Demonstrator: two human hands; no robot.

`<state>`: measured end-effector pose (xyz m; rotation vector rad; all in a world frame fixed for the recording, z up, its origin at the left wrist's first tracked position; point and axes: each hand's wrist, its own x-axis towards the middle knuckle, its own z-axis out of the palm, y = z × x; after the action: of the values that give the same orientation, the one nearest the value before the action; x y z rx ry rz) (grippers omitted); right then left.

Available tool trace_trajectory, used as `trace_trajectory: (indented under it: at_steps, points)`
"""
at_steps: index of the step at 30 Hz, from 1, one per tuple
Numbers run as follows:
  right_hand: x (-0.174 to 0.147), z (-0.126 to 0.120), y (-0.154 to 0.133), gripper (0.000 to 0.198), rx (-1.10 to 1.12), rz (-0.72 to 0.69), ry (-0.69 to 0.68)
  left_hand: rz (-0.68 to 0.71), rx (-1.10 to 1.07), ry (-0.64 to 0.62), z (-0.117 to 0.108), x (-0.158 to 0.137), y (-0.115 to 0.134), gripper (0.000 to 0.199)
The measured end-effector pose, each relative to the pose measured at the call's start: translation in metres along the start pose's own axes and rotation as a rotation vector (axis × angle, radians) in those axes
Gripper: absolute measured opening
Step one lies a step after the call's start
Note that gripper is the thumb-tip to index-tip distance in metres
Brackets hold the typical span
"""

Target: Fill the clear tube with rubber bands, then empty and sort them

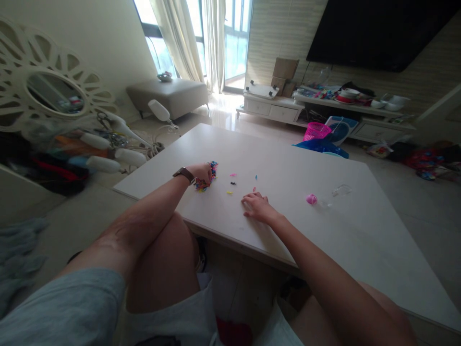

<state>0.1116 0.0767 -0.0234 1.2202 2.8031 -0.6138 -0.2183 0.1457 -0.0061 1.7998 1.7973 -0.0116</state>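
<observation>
On the white table, my left hand (200, 172), with a dark watch on its wrist, reaches down into a pile of small multicoloured pieces (202, 187). Its fingers are bent together, and whatever is between the tips is hidden. My right hand (257, 207) rests on the table with fingers apart, holding nothing. Just beyond its fingertips lies a small red-pink piece (254, 189). Separate from the pile are a pink piece (233, 175), a black piece (233, 183), a yellow piece (229, 193) and a blue piece (256, 177). These are too small to name.
To the right on the table (360, 240) lie a pink rounded object (311, 199) and a clear plastic container (341, 190). Beyond the far edge stands a pink basket (317, 130). A lamp with white shades (131, 157) is at the left.
</observation>
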Motion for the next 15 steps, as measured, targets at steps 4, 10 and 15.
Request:
trace_trajectory:
  at_steps: [4,10,15]
  points:
    - [0.0012,0.0016,0.0012,0.041,0.001,-0.004,0.002,-0.025,0.015,0.009,0.0002,0.0007,-0.0018,0.011]
    - [0.0017,0.0024,0.0022,0.041,0.01,-0.001,0.004,-0.048,0.016,-0.054,0.0018,0.0013,-0.001,0.015]
    - [0.0004,0.0002,0.0004,0.041,0.018,0.003,-0.004,-0.052,0.013,-0.021,-0.002,-0.0033,0.0024,0.013]
